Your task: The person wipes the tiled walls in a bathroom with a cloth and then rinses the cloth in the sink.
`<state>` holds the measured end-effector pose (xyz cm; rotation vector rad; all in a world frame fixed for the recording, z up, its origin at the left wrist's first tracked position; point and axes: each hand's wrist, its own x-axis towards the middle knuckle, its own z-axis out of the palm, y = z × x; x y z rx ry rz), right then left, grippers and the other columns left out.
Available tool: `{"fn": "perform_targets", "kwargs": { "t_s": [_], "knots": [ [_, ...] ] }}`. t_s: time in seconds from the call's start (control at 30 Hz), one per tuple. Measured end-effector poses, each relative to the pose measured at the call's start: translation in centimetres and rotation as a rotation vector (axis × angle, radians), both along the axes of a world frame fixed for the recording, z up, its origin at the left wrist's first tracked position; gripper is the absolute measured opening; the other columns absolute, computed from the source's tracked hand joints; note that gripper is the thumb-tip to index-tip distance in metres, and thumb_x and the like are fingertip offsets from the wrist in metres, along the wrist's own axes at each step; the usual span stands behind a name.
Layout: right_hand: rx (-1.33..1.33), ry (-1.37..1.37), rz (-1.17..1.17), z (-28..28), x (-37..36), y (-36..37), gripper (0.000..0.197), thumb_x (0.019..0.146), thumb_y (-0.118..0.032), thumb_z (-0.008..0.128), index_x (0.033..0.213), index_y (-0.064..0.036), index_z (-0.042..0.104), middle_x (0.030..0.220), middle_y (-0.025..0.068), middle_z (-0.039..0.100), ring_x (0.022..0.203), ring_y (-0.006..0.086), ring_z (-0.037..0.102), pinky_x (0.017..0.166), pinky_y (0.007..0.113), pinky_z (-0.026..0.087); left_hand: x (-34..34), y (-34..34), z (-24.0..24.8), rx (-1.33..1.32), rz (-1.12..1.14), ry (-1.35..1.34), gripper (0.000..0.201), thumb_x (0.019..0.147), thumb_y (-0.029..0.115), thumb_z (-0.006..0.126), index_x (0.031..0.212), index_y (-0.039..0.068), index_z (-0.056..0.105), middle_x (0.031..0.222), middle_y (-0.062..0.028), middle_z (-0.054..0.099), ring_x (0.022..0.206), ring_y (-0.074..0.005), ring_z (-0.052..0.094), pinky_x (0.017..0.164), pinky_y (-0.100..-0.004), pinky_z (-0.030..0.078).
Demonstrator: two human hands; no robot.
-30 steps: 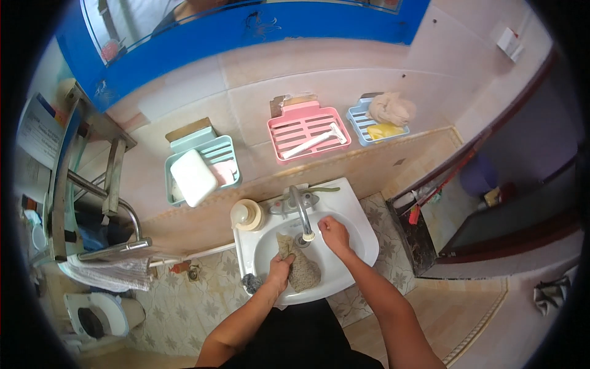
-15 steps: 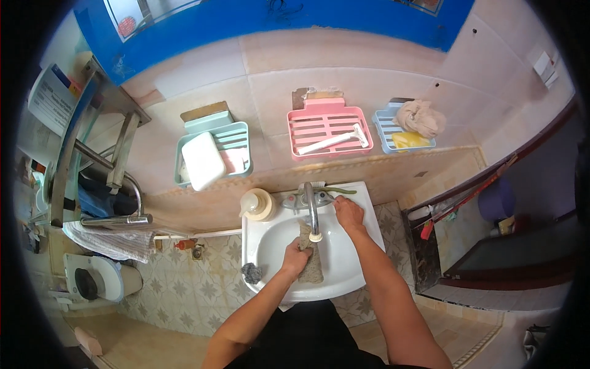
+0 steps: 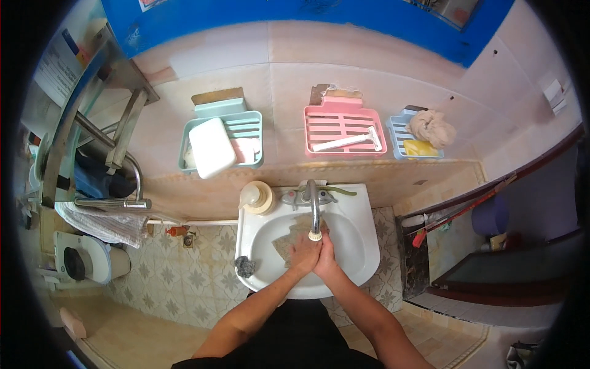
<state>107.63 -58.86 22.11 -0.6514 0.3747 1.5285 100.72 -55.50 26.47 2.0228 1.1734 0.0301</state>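
A wet grey-brown cloth (image 3: pixel 283 248) lies crumpled in the white washbasin (image 3: pixel 367 264), below the curved chrome tap (image 3: pixel 315 212). My left hand (image 3: pixel 304 252) rests on the cloth with its fingers stretched out. Close against it, my right hand (image 3: pixel 326 256) is also in the basin, under the spout; its fingers are partly hidden by the tap and the left hand. Whether water is running cannot be made out.
A cream pump bottle (image 3: pixel 256 198) and a grey scouring pad (image 3: pixel 244 266) sit on the basin's rim. Above hang a green soap rack (image 3: pixel 251 127) with a white box, a pink rack (image 3: pixel 313 111) with a razor, and a blue rack (image 3: pixel 398 127) with a beige pouf.
My right hand has left the tap handle and come down into the basin beside my left. The left hand's grip on the cloth has loosened, and the cloth is more spread. The view has shifted slightly.
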Motion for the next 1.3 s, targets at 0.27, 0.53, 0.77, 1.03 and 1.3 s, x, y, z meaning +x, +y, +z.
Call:
{"fn": "perform_targets", "kwargs": {
  "t_s": [0.27,0.53,0.77,1.03,1.3],
  "knots": [
    [-0.244,-0.248,0.207,4.3,-2.0,0.2,0.041,0.098,-0.034,0.042,0.126,-0.004,0.049,0.123,0.0108,0.056,0.114,0.0255,0.054,0.1,0.039,0.041,-2.5,2.1,-2.9,-0.848,0.934,-0.661,0.049,0.089,0.03,0.058,0.128,0.002,0.046,0.102,-0.0095,0.06,0.092,-0.0196,0.056,0.073,-0.036,0.049],
    [-0.331,-0.224,0.134,-1.4,1.4,-1.3,0.031,0.096,-0.023,0.043,0.118,-0.004,0.054,0.111,0.0106,0.063,0.104,0.0256,0.059,0.089,0.039,0.048,-3.0,-0.3,-6.9,-0.501,0.567,-0.587,0.013,0.08,0.007,0.063,0.091,0.0,0.063,0.079,-0.0103,0.066,0.07,-0.0227,0.062,0.067,-0.033,0.05],
    [-0.099,-0.536,0.299,-3.6,1.2,-2.7,0.029,0.097,-0.017,0.042,0.12,-0.0032,0.051,0.112,0.0124,0.06,0.102,0.0269,0.059,0.091,0.04,0.049,-3.3,0.2,-7.0,-0.858,0.965,-0.558,0.041,0.078,0.027,0.069,0.111,0.008,0.055,0.111,-0.0158,0.054,0.096,-0.0297,0.056,0.077,-0.0386,0.049],
    [-0.325,-0.878,0.486,-0.6,0.0,-2.8,0.042,0.098,-0.029,0.047,0.134,-0.0114,0.038,0.12,0.0048,0.054,0.108,0.0214,0.053,0.09,0.037,0.046,-3.3,-2.0,-4.6,-0.949,0.969,-0.6,0.033,0.086,0.024,0.062,0.113,0.006,0.052,0.094,-0.011,0.062,0.078,-0.0246,0.062,0.066,-0.0374,0.051],
    [-0.363,-0.756,0.417,-5.8,0.4,-3.9,0.036,0.097,-0.034,0.047,0.115,-0.003,0.055,0.104,0.0068,0.061,0.097,0.0173,0.058,0.083,0.032,0.048,-2.7,-3.0,-5.4,-0.389,0.591,-0.322,0.061,0.085,0.046,0.055,0.125,0.002,0.038,0.099,-0.0275,0.062,0.096,-0.046,0.059,0.084,-0.0463,0.046]
  ]
}}
